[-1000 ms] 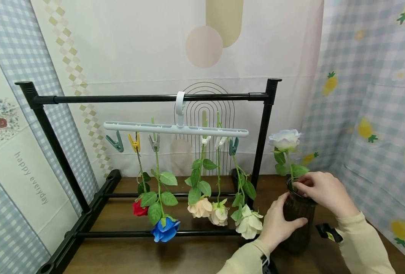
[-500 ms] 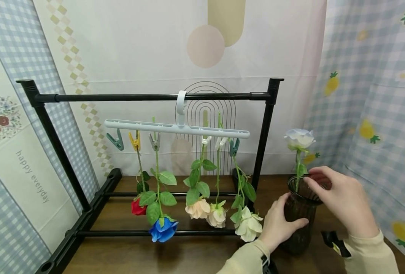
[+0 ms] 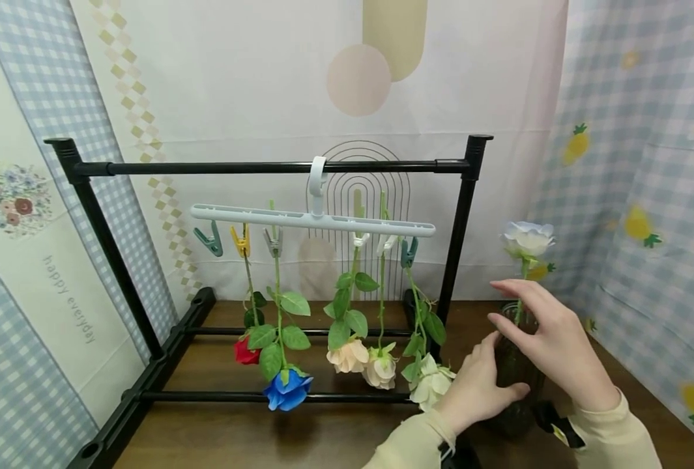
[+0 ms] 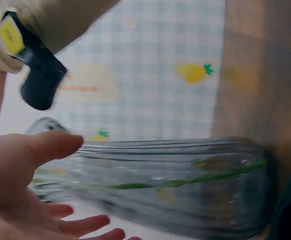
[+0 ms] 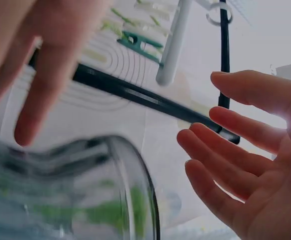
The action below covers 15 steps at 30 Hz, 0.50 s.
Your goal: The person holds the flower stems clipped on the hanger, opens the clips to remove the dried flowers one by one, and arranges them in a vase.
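A pale blue-white rose [image 3: 528, 240] stands in a dark, see-through glass vase [image 3: 513, 384]. Through the glass [image 4: 220, 200] in the left wrist view, its green stem [image 4: 200, 179] reaches down to the base. My left hand [image 3: 478, 391] lies beside the vase, fingers and thumb loosely spread around its side; whether they touch is unclear. My right hand [image 3: 549, 339] hovers by the vase's mouth with fingers apart and nothing held, covering part of the neck. In the right wrist view that hand [image 5: 250, 155] is relaxed beside the rim.
On the left a black rack [image 3: 276, 168] carries a light blue hanger [image 3: 347, 223]. Clipped upside down from it are a red rose [image 3: 245, 352], a blue rose [image 3: 288, 389] and several pale ones. One green clip [image 3: 208, 240] holds nothing. Patterned cloth [image 3: 646, 195] lines the right side.
My right hand has left the rose's stem and come away from inside the vase's mouth to its front. The rose now leans less left. My left hand stays beside the vase.
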Available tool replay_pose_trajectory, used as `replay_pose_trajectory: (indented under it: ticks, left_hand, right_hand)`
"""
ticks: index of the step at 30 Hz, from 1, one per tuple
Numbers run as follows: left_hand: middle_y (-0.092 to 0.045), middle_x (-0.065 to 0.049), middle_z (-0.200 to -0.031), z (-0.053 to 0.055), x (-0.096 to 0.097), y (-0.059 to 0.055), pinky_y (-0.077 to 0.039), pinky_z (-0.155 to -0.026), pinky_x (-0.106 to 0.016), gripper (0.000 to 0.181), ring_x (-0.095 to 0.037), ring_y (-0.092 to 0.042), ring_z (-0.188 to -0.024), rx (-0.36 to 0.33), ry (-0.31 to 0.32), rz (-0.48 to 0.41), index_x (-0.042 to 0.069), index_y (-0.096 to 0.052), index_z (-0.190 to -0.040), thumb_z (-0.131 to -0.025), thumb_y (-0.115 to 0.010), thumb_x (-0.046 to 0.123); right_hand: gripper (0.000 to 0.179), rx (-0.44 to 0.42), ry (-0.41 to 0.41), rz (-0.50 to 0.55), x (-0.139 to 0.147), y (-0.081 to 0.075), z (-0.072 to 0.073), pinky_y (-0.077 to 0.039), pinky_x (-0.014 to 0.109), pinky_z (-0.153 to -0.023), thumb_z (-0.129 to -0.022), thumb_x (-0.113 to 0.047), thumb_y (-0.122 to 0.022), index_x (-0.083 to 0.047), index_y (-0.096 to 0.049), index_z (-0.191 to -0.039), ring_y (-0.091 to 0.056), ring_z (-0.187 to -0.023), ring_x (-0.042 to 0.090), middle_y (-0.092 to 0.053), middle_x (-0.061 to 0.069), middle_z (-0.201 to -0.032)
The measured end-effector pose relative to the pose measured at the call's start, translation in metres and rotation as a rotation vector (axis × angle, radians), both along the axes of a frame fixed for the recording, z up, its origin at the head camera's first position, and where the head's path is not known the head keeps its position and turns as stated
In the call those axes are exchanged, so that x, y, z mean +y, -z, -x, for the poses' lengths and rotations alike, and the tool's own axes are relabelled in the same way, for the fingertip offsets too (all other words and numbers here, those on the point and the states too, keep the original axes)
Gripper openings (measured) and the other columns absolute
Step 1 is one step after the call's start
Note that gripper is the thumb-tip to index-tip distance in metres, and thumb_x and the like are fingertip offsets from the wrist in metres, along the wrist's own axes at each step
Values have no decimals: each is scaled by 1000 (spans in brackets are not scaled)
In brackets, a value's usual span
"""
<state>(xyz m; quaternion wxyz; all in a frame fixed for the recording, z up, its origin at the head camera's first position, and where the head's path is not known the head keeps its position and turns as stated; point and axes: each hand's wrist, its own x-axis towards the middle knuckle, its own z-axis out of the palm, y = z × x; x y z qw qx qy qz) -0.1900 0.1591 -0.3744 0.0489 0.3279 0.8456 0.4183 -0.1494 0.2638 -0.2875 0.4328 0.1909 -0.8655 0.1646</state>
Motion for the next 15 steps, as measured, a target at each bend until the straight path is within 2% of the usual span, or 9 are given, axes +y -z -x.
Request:
replay_pose_trajectory:
  ticks: [3,5,10,12,15]
  left_hand:
    - [-36,4,-138,-2,-14,-6,-45,-88,-33,70,-19,-43,-123,56,60,34,30,-20,-139,-83,-58,45]
    - [-44,5,-133,-2,-22,-11,-46,-83,-26,64,-11,-48,-117,92,99,58,28,-26,-137,-84,-57,43]
    - [-63,11,-105,-1,-46,-26,-45,-67,-14,37,3,-58,-89,74,176,71,28,-51,-121,-86,-54,40]
    - [-65,13,-100,-1,-61,-32,-45,-66,-13,30,5,-59,-84,59,191,55,28,-57,-113,-87,-53,41]
    - [-66,15,-96,2,-90,-40,-44,-68,-12,26,8,-57,-81,76,186,18,27,-62,-105,-87,-52,42]
  right_hand:
    - [58,12,-41,-10,-6,0,4,-36,12,-75,-65,0,-75,-14,-56,-118,-46,-96,-5,-57,1,-112]
    - [56,27,-63,-15,-10,-1,6,-37,12,-78,-64,0,-75,-14,-58,-116,-46,-104,-5,-57,2,-113]
    - [48,45,-135,-16,-22,-5,12,-38,13,-75,-65,1,-75,-17,-62,-108,-48,-105,-1,-57,3,-113]
    - [47,33,-170,-13,-28,-5,16,-38,12,-73,-66,1,-74,-18,-61,-108,-50,-104,3,-57,2,-114]
    - [48,6,-213,-21,-40,-5,22,-40,12,-76,-69,-1,-73,-18,-59,-111,-51,-103,7,-57,0,-114]
